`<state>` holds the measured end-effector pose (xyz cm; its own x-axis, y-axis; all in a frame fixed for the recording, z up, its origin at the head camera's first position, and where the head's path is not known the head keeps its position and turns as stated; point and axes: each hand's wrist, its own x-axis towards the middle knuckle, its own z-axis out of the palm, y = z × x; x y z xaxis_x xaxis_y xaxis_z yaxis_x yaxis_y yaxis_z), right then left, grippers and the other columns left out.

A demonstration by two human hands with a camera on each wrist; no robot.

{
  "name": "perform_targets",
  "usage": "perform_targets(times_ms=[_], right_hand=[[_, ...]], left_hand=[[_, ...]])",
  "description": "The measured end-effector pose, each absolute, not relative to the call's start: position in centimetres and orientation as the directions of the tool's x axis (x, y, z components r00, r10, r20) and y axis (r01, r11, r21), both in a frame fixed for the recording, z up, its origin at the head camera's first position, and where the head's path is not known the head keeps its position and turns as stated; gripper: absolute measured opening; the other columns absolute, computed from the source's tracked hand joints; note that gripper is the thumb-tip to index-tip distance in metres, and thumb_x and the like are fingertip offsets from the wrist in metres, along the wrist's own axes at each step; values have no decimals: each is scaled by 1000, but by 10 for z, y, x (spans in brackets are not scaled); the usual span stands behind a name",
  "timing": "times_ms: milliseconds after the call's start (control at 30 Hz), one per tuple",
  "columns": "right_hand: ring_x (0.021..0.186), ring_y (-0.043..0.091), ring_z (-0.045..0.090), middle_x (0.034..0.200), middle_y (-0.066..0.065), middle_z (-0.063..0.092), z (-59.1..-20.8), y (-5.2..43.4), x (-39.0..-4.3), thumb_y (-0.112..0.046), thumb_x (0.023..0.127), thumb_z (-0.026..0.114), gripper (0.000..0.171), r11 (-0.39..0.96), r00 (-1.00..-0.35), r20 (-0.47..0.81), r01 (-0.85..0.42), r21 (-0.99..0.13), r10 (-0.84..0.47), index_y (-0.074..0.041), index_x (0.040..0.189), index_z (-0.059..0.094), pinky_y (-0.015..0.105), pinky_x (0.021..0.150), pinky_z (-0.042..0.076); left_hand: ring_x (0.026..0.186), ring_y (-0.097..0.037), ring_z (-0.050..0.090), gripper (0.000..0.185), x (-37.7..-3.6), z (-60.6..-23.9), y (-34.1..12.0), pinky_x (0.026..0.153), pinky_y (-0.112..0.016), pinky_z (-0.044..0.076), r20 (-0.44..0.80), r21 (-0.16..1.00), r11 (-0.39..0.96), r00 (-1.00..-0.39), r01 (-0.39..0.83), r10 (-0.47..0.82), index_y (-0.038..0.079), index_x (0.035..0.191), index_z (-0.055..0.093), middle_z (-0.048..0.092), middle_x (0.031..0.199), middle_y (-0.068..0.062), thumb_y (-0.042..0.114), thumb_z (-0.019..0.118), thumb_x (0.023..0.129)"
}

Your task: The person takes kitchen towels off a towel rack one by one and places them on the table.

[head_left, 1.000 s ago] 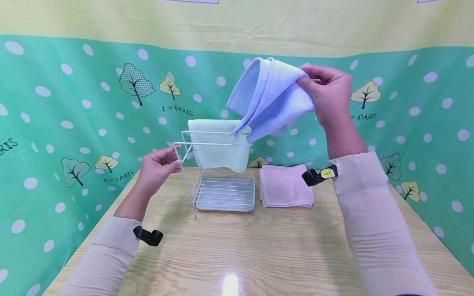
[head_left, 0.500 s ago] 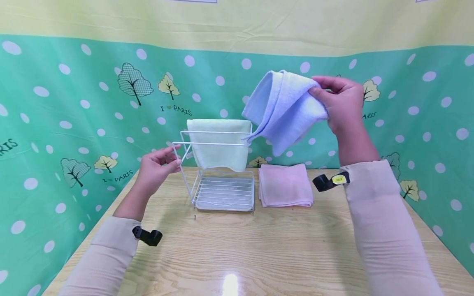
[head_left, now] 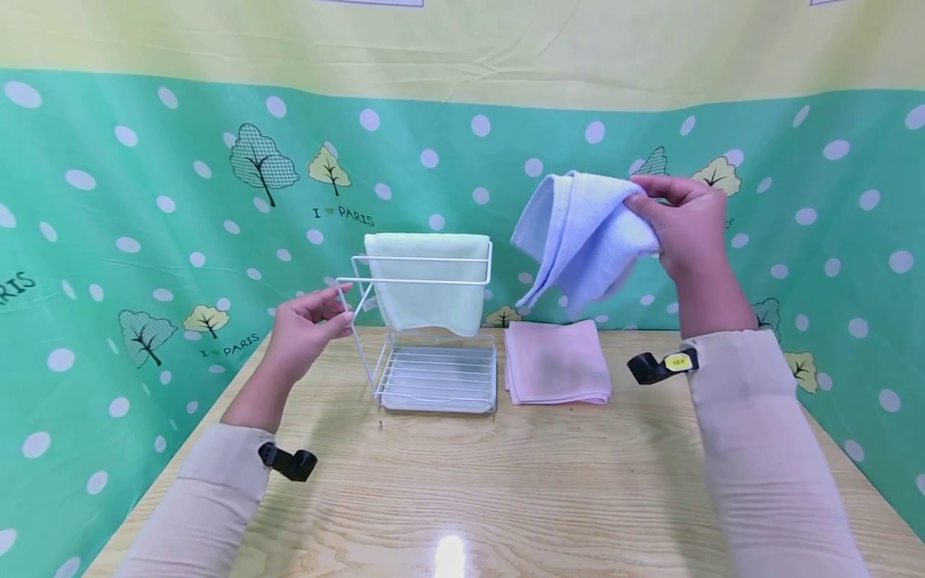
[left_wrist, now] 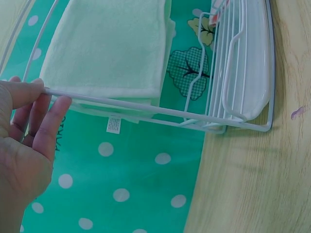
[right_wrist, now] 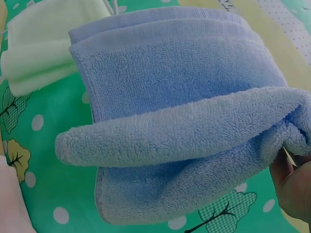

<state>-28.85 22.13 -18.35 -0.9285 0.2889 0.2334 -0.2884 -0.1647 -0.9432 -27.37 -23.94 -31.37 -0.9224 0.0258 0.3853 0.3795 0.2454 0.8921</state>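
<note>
- Right hand [head_left: 682,229], frame right, pinches the folded blue terry towel [head_left: 578,241]: hold the fold firm.
- Left hand [head_left: 307,325] fingers rest straight on the white wire rack [head_left: 415,281]: brace it.

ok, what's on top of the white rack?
A pale green towel is draped over the rack's rear top bar, hanging down. The front bar is bare; the left hand touches it. The towel hides the bar beneath it.
</note>
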Motion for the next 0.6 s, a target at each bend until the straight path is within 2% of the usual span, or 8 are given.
perform_targets(times_ms=[200, 600], right_hand=[[96, 22, 63, 116, 4, 59, -194, 229, -291, -13, 74, 85, 37, -91, -931, 215, -251, -964, 296, -11, 110, 76, 23, 67, 61], [87, 19, 66, 112, 6, 62, -215, 238, -289, -9, 79, 82, 32, -42, -930, 216, -239, -970, 298, -9, 111, 75, 22, 67, 61]], left_hand=[[83, -14, 62, 44, -273, -313, -239, 78, -29, 61, 378, 895, 250, -926, 370, 16, 8, 132, 61, 61, 95, -9, 3, 70, 89], [83, -14, 61, 45, -272, -313, -239, 78, -29, 61, 385, 891, 252, -923, 378, 26, 7, 133, 60, 60, 95, -11, 3, 70, 89]])
